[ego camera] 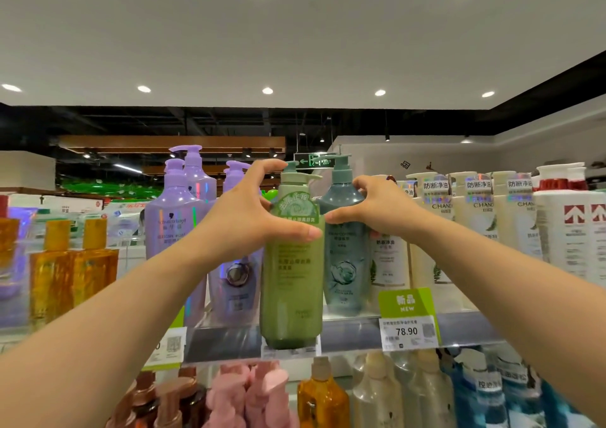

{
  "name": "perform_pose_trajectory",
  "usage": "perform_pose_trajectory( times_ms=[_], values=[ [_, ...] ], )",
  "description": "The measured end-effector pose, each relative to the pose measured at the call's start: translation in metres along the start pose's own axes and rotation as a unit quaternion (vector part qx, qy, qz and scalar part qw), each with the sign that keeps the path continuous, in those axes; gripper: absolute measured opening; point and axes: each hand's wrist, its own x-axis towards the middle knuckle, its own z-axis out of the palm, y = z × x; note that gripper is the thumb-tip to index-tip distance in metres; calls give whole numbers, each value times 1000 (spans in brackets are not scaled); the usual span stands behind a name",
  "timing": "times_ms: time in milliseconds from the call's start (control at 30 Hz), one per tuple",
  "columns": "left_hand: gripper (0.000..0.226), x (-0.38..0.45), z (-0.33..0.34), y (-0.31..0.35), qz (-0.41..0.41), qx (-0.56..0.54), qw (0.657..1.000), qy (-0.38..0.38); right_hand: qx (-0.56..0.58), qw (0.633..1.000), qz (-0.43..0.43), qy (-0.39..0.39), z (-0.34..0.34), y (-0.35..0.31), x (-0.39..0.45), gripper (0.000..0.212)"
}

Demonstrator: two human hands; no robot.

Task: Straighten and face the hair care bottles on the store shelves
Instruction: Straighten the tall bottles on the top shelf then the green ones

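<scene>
A tall green pump bottle (292,283) stands at the front edge of the top shelf (354,329), label toward me. My left hand (249,211) grips its upper part, thumb across the front and index finger curled up to the pump head. Just behind and to the right stands a teal pump bottle (344,263). My right hand (377,208) holds its shoulder, thumb pointing left at the front and fingers curled round the top.
Purple pump bottles (177,218) stand left of the green one and amber bottles (65,263) further left. Cream bottles (459,224) and white bottles (570,231) fill the right. A green NEW tag (406,303) and price labels hang on the shelf edge. Pink, amber and blue bottles crowd the lower shelf.
</scene>
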Motion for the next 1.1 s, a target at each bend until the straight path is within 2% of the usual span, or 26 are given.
perform_pose_trajectory(
  times_ms=[133, 367, 533, 767, 833, 900, 1000, 1100],
  values=[
    [92, -3, 5, 3, -7, 6, 1000, -8, -6, 1000, 0, -29, -5, -4, 1, 57],
    [84, -13, 11, 9, -5, 15, 1000, -18, -15, 996, 12, -90, -23, -15, 8, 74],
    [80, -18, 14, 14, -10, 26, 1000, -10, -49, 987, 21, -155, -34, -22, 11, 37],
    [82, -40, 22, 22, -44, 39, 998, -5, 25, 987, 17, -158, -32, -14, 9, 32],
    [84, -46, 21, 24, -53, 41, 998, -5, 24, 987, 12, -158, -30, -15, 7, 48],
    [84, -52, 19, 25, -60, 47, 997, 1, 14, 988, 16, -155, -28, -15, 7, 60],
    [84, -60, 11, 24, -67, 56, 996, 9, -19, 989, 23, -143, -25, -14, 2, 54],
    [78, -75, -4, 23, -75, 56, 996, 16, -85, 992, 15, -94, -24, -19, -6, 50]
  ],
)
